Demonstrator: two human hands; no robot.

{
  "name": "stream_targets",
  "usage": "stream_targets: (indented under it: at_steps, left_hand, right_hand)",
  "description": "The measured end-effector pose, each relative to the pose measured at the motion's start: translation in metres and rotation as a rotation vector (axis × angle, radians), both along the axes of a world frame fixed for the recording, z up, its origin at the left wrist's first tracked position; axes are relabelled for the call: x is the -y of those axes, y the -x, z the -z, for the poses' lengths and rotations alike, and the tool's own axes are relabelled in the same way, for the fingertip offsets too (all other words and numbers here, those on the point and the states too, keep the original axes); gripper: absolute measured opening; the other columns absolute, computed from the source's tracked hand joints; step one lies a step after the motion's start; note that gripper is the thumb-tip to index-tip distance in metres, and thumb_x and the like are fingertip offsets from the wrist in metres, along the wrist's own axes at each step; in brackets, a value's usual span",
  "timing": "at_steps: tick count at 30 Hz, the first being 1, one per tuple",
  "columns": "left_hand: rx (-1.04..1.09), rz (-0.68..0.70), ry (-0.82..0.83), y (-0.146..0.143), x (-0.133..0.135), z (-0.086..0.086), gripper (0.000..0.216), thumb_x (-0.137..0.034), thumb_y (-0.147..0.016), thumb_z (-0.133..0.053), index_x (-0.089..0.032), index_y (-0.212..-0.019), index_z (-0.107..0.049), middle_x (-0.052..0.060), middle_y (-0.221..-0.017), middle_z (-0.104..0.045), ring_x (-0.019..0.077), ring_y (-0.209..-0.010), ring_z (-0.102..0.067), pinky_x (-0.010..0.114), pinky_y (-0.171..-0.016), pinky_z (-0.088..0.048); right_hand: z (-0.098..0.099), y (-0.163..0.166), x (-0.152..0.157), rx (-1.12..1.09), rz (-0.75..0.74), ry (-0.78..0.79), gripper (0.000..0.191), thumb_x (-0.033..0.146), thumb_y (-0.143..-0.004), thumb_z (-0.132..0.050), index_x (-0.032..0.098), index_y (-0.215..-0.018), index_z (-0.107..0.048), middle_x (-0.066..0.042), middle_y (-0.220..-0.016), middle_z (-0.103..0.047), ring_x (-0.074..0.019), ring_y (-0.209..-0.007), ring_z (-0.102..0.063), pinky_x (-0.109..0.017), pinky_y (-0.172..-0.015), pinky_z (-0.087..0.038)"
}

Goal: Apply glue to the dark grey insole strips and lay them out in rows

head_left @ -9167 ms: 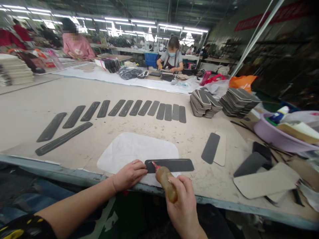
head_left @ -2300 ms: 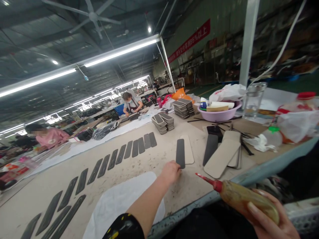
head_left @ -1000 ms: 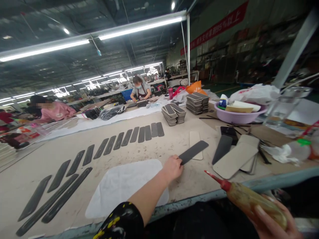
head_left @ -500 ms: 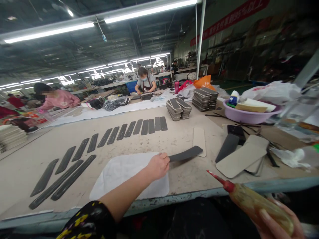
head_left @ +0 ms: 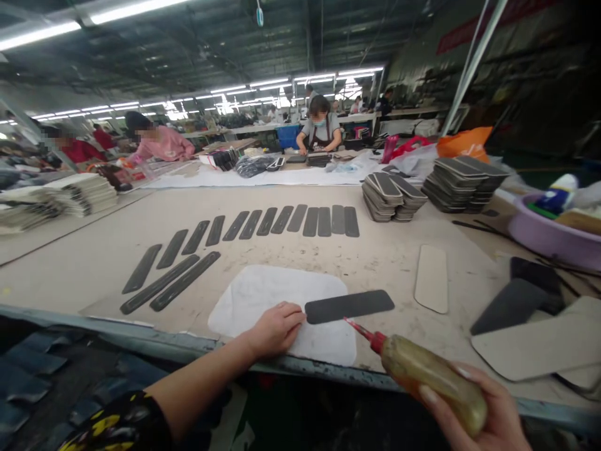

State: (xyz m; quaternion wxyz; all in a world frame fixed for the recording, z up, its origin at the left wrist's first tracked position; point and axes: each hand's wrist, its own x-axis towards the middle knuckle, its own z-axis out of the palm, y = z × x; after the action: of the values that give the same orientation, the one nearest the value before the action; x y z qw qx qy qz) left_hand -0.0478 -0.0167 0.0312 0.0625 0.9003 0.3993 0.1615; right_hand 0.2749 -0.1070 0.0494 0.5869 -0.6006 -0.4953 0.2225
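A dark grey rounded strip [head_left: 350,307] lies flat, its left part over a white sheet [head_left: 277,288] and its right end over the tabletop. My left hand [head_left: 280,329] pinches the strip's left end, fingers together and thumb hidden. My right hand [head_left: 483,401] is wrapped around a squeeze bottle of amber liquid, likely a glue bottle [head_left: 429,376]. Its red nozzle tip points at the strip's lower edge, close to it; contact cannot be made out. Dark strips with glossy wet-looking borders [head_left: 267,222] are laid out in a row beyond the sheet.
A single beige strip [head_left: 431,279] lies right of the sheet, with larger beige and dark pieces [head_left: 539,344] farther right. Stacked strips [head_left: 387,195] stand at the back beside a purple basin [head_left: 558,232]. Co-workers [head_left: 322,128] sit across the table. The table's front edge [head_left: 188,341] is near me.
My left hand has lowered the dark strip from the air onto the white sheet. The bottle in my right hand has come up and left, its nozzle now at the strip. The view has turned right.
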Motion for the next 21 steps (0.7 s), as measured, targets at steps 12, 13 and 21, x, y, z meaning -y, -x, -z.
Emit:
stream_targets:
  at_steps: [12,13,21]
  left_hand:
    - [0.008,0.099,0.003,0.002,-0.007,0.014,0.028,-0.015,-0.088,-0.040,-0.016,-0.106,-0.062,0.011,-0.102,-0.062,0.0202,-0.097,-0.055,0.036,-0.091,-0.045]
    - [0.009,0.108,0.004,0.002,-0.008,0.015,0.029,-0.015,-0.088,-0.040,-0.016,-0.106,-0.062,0.010,-0.101,-0.063,0.0201,-0.097,-0.056,0.036,-0.091,-0.045]
    - [0.007,0.115,0.005,0.001,-0.009,0.016,0.030,-0.015,-0.088,-0.039,-0.016,-0.107,-0.062,0.010,-0.106,-0.064,0.0201,-0.100,-0.055,0.037,-0.093,-0.045]
  right_hand:
    - [0.013,0.063,-0.049,0.555,-0.368,-0.239,0.027,0.022,-0.084,-0.056,0.021,-0.110,-0.051,-0.010,-0.103,-0.048,-0.0235,-0.093,-0.052,-0.039,-0.075,-0.048]
    - [0.013,0.065,-0.050,0.568,-0.381,-0.242,0.027,0.021,-0.084,-0.056,0.021,-0.111,-0.051,-0.010,-0.104,-0.048,-0.0237,-0.093,-0.052,-0.039,-0.075,-0.049]
    - [0.017,0.070,-0.055,0.606,-0.456,-0.200,0.031,0.013,-0.082,-0.053,0.022,-0.111,-0.051,-0.010,-0.106,-0.045,-0.0234,-0.094,-0.050,-0.040,-0.076,-0.050]
